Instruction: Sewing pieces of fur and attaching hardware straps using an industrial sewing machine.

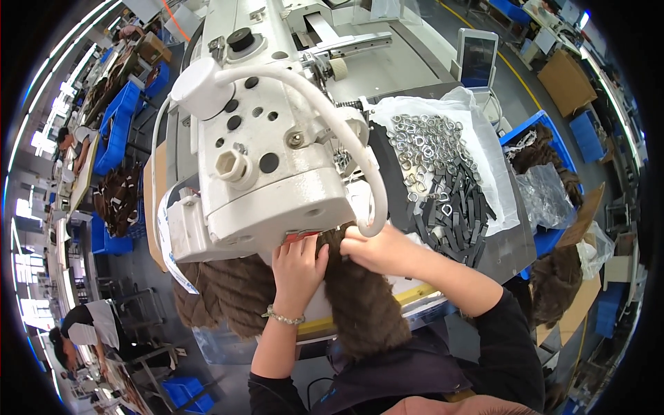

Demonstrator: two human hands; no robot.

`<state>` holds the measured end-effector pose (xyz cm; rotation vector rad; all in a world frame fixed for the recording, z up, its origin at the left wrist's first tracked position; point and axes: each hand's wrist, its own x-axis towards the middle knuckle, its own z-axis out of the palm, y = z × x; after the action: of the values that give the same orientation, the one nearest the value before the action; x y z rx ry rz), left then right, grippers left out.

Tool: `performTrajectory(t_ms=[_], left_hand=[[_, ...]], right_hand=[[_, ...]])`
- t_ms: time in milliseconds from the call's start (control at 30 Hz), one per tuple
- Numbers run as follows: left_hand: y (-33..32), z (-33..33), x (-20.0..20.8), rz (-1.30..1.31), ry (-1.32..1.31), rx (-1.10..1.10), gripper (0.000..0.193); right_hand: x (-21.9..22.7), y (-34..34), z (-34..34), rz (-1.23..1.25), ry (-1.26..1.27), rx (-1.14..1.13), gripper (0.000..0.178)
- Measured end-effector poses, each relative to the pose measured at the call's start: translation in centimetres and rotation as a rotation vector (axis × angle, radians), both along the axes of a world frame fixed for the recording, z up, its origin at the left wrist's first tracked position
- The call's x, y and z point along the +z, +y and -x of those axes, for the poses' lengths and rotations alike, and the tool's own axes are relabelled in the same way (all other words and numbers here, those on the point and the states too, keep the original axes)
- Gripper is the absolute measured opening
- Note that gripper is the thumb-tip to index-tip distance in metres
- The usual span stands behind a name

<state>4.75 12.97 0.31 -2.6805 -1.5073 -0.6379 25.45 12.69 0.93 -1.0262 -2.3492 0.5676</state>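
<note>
A white industrial sewing machine (277,194) fills the middle of the view, and its head hides the needle area. Just in front of it, my right hand (377,250) is closed with curled fingers on the edge of a long brown fur piece (363,311). That piece hangs from the machine over the table's front edge toward my lap. My left hand (297,272) lies beside the fur's left side, fingers stretched forward under the machine head and thumb near the fur. What its fingertips touch is hidden. More brown fur pieces (225,294) are heaped to the left.
Many metal rings (425,142) and black strap pieces (453,218) lie on white sheeting (494,166) to the right. A small screen (477,61) stands behind them. Blue bins (546,238) with fur and plastic bags flank the table. Other people work at far-left benches.
</note>
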Motion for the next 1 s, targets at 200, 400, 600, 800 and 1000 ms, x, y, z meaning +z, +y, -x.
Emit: performTrajectory(t_ms=[200, 400, 600, 800, 1000], left_hand=[[-0.2, 0.2, 0.3, 0.051, 0.015, -0.010, 0.040], [-0.2, 0.3, 0.1, 0.036, -0.020, -0.030, 0.041], [-0.2, 0.5, -0.1, 0.032, -0.024, -0.025, 0.046], [-0.1, 0.2, -0.4, 0.021, 0.004, -0.009, 0.055], [-0.2, 0.5, -0.4, 0.064, -0.007, -0.010, 0.053]], right_hand=[[1.7, 0.7, -3.6, -0.238, -0.212, -0.131, 0.012], [2.8, -1.2, -4.1, -0.059, -0.369, -0.217, 0.022], [4.4, -2.4, -4.0, -0.200, -0.299, -0.311, 0.030], [3.3, -4.1, -4.2, -0.095, -0.280, -0.077, 0.016], [3.0, -5.5, -4.7, 0.009, -0.258, 0.008, 0.013]])
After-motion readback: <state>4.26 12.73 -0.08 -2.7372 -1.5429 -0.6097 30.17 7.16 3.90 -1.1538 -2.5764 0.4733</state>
